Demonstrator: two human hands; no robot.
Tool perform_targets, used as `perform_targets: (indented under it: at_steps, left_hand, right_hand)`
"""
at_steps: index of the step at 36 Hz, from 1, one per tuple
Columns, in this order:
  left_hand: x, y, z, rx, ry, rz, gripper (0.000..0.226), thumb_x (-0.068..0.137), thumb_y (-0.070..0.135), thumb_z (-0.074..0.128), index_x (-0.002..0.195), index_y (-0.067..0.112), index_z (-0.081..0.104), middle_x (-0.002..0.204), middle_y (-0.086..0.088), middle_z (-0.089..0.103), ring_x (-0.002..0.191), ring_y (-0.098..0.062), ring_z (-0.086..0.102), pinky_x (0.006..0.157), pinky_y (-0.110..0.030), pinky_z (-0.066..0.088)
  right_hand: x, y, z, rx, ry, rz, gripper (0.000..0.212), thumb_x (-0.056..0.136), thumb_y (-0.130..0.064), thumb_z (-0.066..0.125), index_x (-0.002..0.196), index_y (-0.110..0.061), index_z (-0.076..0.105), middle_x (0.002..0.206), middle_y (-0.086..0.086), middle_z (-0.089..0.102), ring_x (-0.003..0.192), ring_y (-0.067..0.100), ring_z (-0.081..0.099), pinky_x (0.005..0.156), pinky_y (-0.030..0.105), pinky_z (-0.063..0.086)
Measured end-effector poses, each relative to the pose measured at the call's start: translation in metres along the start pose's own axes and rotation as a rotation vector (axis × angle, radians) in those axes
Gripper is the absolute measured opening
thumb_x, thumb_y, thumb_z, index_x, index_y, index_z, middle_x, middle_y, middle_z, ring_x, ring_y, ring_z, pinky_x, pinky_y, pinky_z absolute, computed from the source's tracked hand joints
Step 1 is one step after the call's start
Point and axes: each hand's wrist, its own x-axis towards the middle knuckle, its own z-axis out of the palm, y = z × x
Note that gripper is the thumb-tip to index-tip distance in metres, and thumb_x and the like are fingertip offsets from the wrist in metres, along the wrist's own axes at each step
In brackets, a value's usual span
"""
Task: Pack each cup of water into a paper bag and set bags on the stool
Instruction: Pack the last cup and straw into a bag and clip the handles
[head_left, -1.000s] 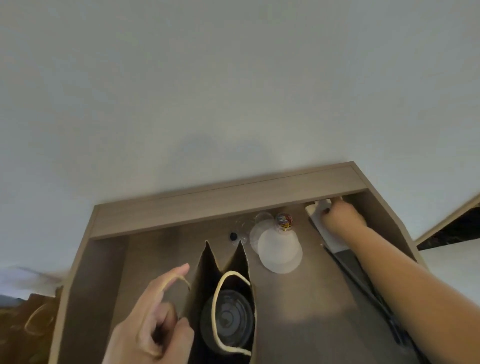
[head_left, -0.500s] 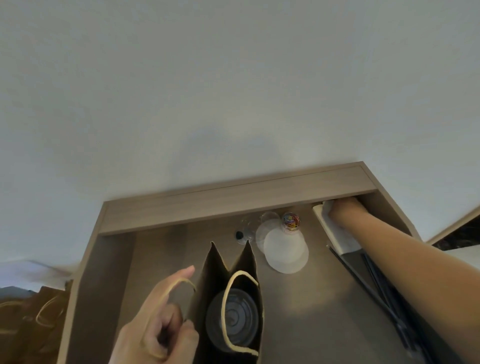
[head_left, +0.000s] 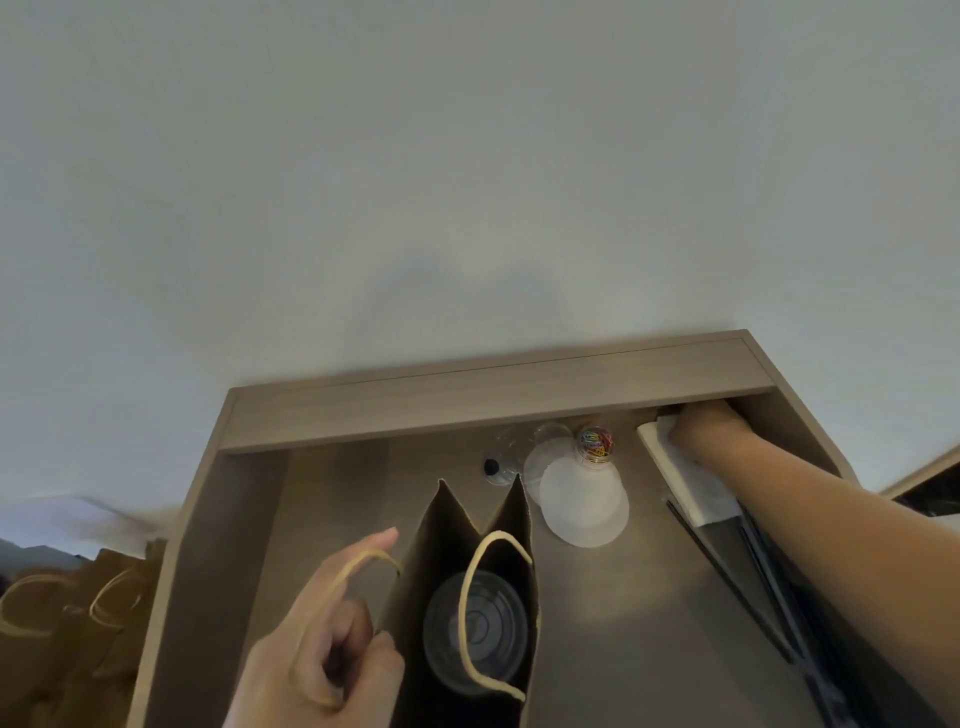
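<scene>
Brown desk against a pale wall: the left hand curls its fingers round one rope handle of the upright paper bag, forefinger straight, with the lidded cup standing inside. Over in the far corner the right hand lies on a white napkin stack, fingers hidden, so I can't tell its grip. White lids sit between bag and stack.

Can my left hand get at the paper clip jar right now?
Probably not easily. The left hand holds the bag's handle, and the upright bag stands between it and the jar, which sits far back under the shelf.
</scene>
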Motion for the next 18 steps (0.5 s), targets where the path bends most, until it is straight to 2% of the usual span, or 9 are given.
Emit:
perform_targets:
  at_steps: [2,3,6,7,9,11,13,16,18]
  left_hand:
    - [0.001,-0.002,0.002,-0.045,-0.05,0.005,0.087,0.074,-0.01,0.077,0.13,0.054,0.06,0.051,-0.001,0.049,0.044,-0.013,0.054,0.058,-0.016,0.048]
    - [0.003,-0.005,0.004,-0.019,-0.029,-0.008,0.085,0.074,-0.01,0.077,0.13,0.051,0.061,0.051,-0.002,0.049,0.045,-0.014,0.053,0.058,-0.017,0.048]
    - [0.002,-0.006,0.005,-0.012,-0.004,0.035,0.082,0.075,-0.01,0.076,0.129,0.05,0.063,0.051,-0.001,0.047,0.045,-0.013,0.052,0.058,-0.015,0.047]
    - [0.001,-0.003,0.004,-0.009,-0.01,0.036,0.082,0.075,-0.01,0.076,0.129,0.05,0.063,0.051,0.001,0.047,0.045,-0.012,0.052,0.058,-0.014,0.046]
    - [0.003,-0.001,0.004,0.011,-0.005,0.04,0.082,0.074,-0.009,0.077,0.129,0.05,0.063,0.051,0.002,0.047,0.045,-0.012,0.052,0.057,-0.012,0.045]
    - [0.002,-0.001,0.003,0.037,-0.02,0.044,0.081,0.074,-0.009,0.077,0.13,0.048,0.063,0.051,0.004,0.046,0.045,-0.01,0.052,0.057,-0.01,0.045]
    - [0.002,0.0,0.003,0.04,-0.034,0.052,0.082,0.074,-0.011,0.077,0.129,0.049,0.064,0.05,0.007,0.045,0.045,-0.009,0.051,0.056,-0.009,0.044]
    - [0.001,0.003,0.0,0.028,-0.06,0.049,0.081,0.074,-0.011,0.076,0.128,0.047,0.064,0.051,0.01,0.042,0.045,-0.006,0.049,0.056,-0.008,0.042]
    - [0.002,0.004,0.0,0.032,-0.059,0.052,0.081,0.074,-0.012,0.076,0.129,0.046,0.064,0.051,0.012,0.041,0.045,-0.004,0.048,0.057,-0.006,0.041]
  right_hand:
    - [0.0,0.001,-0.001,0.009,0.032,0.01,0.019,0.105,-0.018,0.05,0.09,-0.014,0.06,0.084,0.006,0.055,0.098,0.029,0.059,0.098,0.039,0.051]
    - [0.0,0.002,-0.001,0.024,0.044,0.018,0.019,0.105,-0.018,0.05,0.089,-0.017,0.059,0.085,0.006,0.055,0.097,0.028,0.058,0.099,0.039,0.051]
    - [-0.001,0.005,-0.001,0.064,0.058,0.036,0.021,0.108,-0.018,0.044,0.107,-0.013,0.064,0.106,0.01,0.066,0.11,0.028,0.062,0.108,0.039,0.049]
    - [-0.001,0.007,-0.001,0.077,0.048,0.046,0.022,0.108,-0.018,0.044,0.109,-0.012,0.065,0.107,0.011,0.066,0.112,0.029,0.063,0.108,0.04,0.049]
    - [-0.003,0.007,0.0,0.072,0.047,0.02,0.023,0.106,-0.019,0.045,0.104,-0.009,0.066,0.103,0.012,0.066,0.105,0.029,0.064,0.103,0.041,0.052]
    - [-0.004,0.004,0.002,0.091,0.042,-0.001,0.015,0.101,-0.019,0.054,0.094,-0.008,0.061,0.1,0.014,0.066,0.092,0.03,0.061,0.088,0.041,0.054]
    - [-0.006,0.004,0.006,0.077,0.05,0.001,0.013,0.101,-0.02,0.054,0.096,-0.009,0.06,0.103,0.014,0.066,0.087,0.028,0.058,0.081,0.04,0.052]
    - [-0.001,0.009,0.01,0.096,0.01,0.033,0.028,0.108,-0.022,0.04,0.113,-0.009,0.063,0.117,0.014,0.067,0.105,0.028,0.064,0.099,0.041,0.054]
    - [0.001,0.009,0.01,0.043,-0.009,0.004,0.032,0.107,-0.02,0.041,0.122,-0.004,0.065,0.12,0.018,0.068,0.115,0.033,0.065,0.105,0.046,0.053]
